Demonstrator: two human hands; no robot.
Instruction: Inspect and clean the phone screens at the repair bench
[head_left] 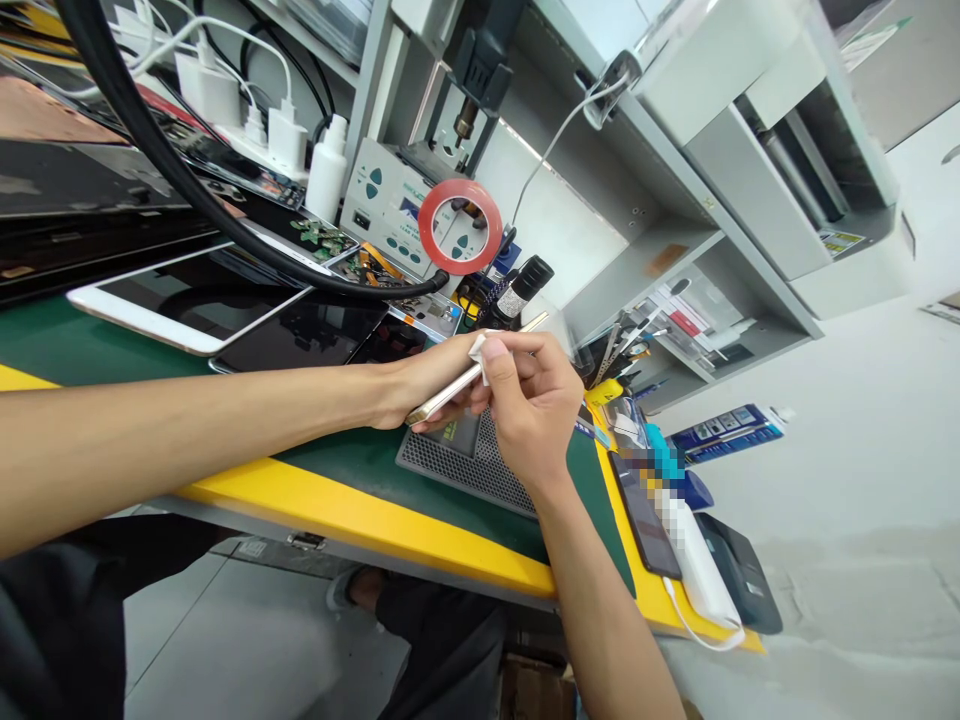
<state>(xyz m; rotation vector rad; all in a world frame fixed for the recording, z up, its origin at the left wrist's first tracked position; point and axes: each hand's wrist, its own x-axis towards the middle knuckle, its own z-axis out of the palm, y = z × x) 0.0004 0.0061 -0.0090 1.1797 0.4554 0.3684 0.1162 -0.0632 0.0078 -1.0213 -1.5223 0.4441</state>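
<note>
Here, the left hand (429, 372) grips a slim device (448, 392), the right hand (531, 400) a white wipe (478, 350); bottle label (511, 303) unreadable

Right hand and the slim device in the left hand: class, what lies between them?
In the head view, a small white piece, perhaps tissue, lies between the right hand, at its thumb, and the slim device.

Cannot see the middle of the gold-edged phone (444, 399) behind the right hand (534, 405), nor read the label (511, 303) on the black bottle (531, 278), nor follow the thick black cable (121, 98) past the top edge.
</note>
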